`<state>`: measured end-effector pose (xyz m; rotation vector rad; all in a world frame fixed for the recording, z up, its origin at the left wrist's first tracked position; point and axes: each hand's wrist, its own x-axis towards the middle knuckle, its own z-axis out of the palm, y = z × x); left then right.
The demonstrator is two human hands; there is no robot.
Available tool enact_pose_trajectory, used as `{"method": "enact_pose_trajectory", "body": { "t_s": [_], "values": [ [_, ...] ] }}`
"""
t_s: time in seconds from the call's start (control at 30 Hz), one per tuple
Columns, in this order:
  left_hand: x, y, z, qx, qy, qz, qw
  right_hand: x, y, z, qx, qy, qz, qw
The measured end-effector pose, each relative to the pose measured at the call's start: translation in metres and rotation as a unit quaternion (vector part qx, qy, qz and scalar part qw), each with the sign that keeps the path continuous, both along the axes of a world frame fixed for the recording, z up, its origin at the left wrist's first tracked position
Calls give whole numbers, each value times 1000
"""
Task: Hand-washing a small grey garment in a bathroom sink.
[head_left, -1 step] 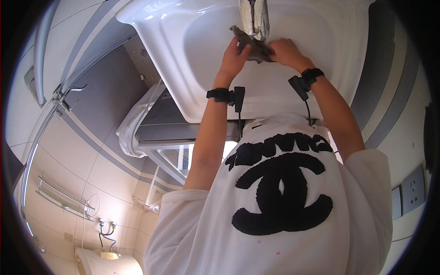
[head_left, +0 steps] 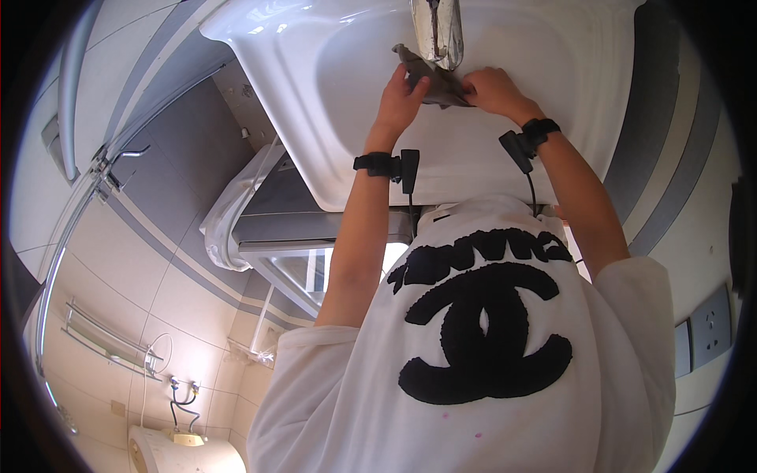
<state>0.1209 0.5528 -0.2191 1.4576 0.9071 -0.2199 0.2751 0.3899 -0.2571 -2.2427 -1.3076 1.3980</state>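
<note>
A grey-brown cloth (head_left: pixel 444 88) is stretched between my two hands under the metal tap (head_left: pixel 438 35), over the bowl of the white washbasin (head_left: pixel 347 67). My left hand (head_left: pixel 403 98) is closed on the cloth's left part, thumb on top, with a dark corner sticking up beyond the fingers. At the cloth's right end my right hand (head_left: pixel 494 92) pinches it, knuckles up and fingertips partly hidden. The tap hides some of the cloth's far edge. Whether water is running, I cannot tell.
Each wrist wears a black strap with a small device and a cable. Left of the basin are a grey-topped appliance (head_left: pixel 288 226) and a curved metal rail (head_left: pixel 55 268) with a handle. A wall socket (head_left: pixel 712 329) is at the right; a white water heater (head_left: pixel 185 453) is at lower left.
My wrists have drifted very slightly apart, the left one leftward and the right one rightward. Both hands still hold the cloth under the tap.
</note>
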Motion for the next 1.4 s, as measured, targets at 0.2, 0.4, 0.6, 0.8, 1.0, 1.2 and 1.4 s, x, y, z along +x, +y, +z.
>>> {"method": "enact_pose_trajectory", "body": {
  "t_s": [0.2, 0.4, 0.6, 0.8, 1.0, 1.2, 1.4],
  "values": [
    [-27, 10, -21, 30, 56, -53, 997, 12, -21, 6, 77, 148, -185, 968],
    [-17, 7, -4, 22, 127, -132, 983, 23, -28, 3, 237, -39, -282, 929],
    [-27, 5, -26, -24, 110, -81, 990, 32, -18, 21, 96, 184, -339, 917],
    [-15, 5, -12, -17, 155, -22, 987, 21, -14, 24, 55, 283, -408, 866],
    [-19, 3, -18, 34, 64, 30, 997, 10, -16, 25, 52, 228, -304, 923],
    [-23, 8, -21, 68, 54, -18, 996, 16, -33, 9, 77, 196, -359, 909],
    [-15, 16, 11, 44, 66, 7, 997, 28, -41, 20, 72, 226, -358, 903]
  ]
}}
